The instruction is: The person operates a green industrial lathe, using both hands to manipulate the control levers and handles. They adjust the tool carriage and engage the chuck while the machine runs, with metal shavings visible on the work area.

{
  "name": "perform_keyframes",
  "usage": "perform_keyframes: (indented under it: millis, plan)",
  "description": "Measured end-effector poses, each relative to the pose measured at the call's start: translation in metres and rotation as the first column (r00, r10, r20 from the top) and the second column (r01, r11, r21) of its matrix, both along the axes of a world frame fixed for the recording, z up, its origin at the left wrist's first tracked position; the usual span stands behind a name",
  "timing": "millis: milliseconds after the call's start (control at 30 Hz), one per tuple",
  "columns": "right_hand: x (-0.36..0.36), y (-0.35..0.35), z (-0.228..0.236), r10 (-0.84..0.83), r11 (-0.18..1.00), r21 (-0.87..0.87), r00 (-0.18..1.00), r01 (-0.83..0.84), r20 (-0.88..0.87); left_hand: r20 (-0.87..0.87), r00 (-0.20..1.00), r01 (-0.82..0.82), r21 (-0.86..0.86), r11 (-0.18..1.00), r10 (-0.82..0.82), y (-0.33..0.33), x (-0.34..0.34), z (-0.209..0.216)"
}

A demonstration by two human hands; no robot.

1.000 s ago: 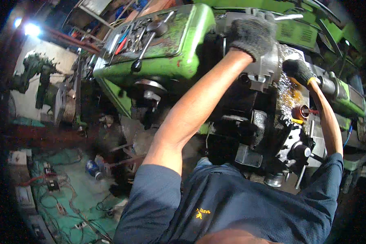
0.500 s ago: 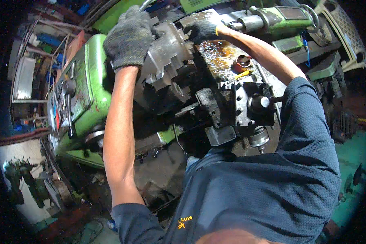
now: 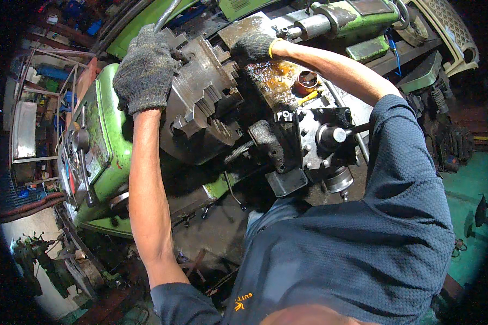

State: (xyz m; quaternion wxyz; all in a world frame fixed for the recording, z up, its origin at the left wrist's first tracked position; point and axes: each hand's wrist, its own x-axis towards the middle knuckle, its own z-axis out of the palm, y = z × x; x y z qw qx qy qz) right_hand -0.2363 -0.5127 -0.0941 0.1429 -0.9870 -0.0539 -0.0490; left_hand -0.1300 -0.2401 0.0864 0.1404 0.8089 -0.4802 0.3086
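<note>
A large grey metal lathe chuck (image 3: 192,86) with stepped jaws sits in the upper middle of the view. My left hand (image 3: 145,70), in a dark grey knit glove, is closed at the chuck's left side; what its fingers grip is hidden under the glove. A curved metal rod or tube (image 3: 167,15) shows just above that hand. My right hand (image 3: 253,45), in a dark glove with a yellow cuff, reaches to the far right side of the chuck's face. Its fingertips are in shadow and hard to make out.
Left of the chuck stands the green headstock (image 3: 106,108) with levers. A square tool post (image 3: 328,138) with bolts sits to the right. Behind it are a rusty-brown cup (image 3: 307,81), a yellow-handled tool (image 3: 310,98) and an oily plate (image 3: 274,81). The green tailstock (image 3: 358,21) is far right.
The view has shifted, so the chuck and my left hand appear lower and further left. Both hands stay beside the chuck; no clear turning of it shows.
</note>
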Motion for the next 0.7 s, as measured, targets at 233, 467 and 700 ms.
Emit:
perform_keyframes:
  millis: [233, 467, 700]
  plan:
    - [0.001, 0.008, 0.011, 0.077, 0.997, 0.012, 0.997, -0.077, 0.000, 0.138, 0.989, 0.045, -0.005, 0.999, -0.044, 0.006, 0.011, -0.006]
    - [0.000, -0.005, 0.005, 0.140, 0.989, 0.050, 0.990, -0.138, -0.030, -0.025, 0.996, -0.081, 0.030, 0.996, 0.082, -0.001, -0.010, 0.008]
    - [-0.008, 0.003, 0.021, -0.011, 0.999, 0.032, 0.995, 0.014, -0.102, -0.054, 0.995, -0.080, 0.065, 0.995, 0.084, 0.001, -0.008, 0.009]
